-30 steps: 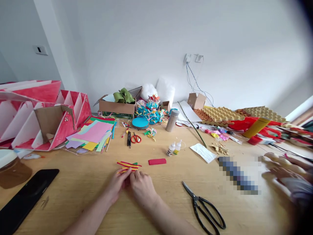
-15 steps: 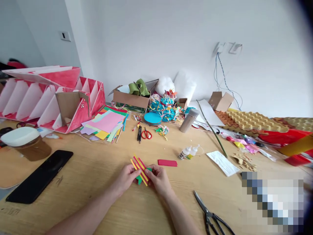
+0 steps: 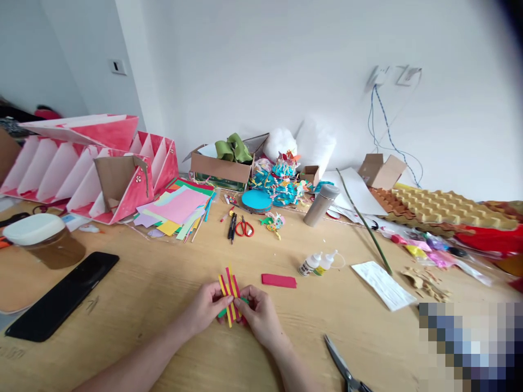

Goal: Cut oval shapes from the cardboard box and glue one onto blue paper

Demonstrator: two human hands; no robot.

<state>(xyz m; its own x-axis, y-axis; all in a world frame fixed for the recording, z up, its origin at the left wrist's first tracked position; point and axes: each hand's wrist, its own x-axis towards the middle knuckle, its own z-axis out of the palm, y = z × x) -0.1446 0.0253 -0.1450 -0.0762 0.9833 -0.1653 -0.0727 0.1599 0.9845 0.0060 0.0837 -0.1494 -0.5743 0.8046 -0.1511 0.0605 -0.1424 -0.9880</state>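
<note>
Several red and yellow paper strips (image 3: 229, 291), lying side by side with a green piece (image 3: 222, 313) behind them, are pinched between my two hands. My left hand (image 3: 210, 306) closes on their left side, thumb in front. From the right, my right hand (image 3: 255, 311) grips them the same way, its thumb near the other thumb. The fingers behind the strips are mostly hidden. On the table just beyond my right hand lies a flat red strip of paper or foam (image 3: 279, 280). Two small glue bottles (image 3: 317, 264) stand further right.
Large scissors (image 3: 343, 362) lie at the front right and a black phone (image 3: 63, 296) at the left. Coloured paper sheets (image 3: 180, 207), red-handled scissors (image 3: 244, 227), a metal flask (image 3: 321, 204) and a cardboard box (image 3: 223, 165) sit further back. Egg trays (image 3: 453, 207) are at the right.
The strips have turned more upright in my hands, and both hands have shifted slightly left and down in view. The camera view has shifted a little. Both hands keep their hold.
</note>
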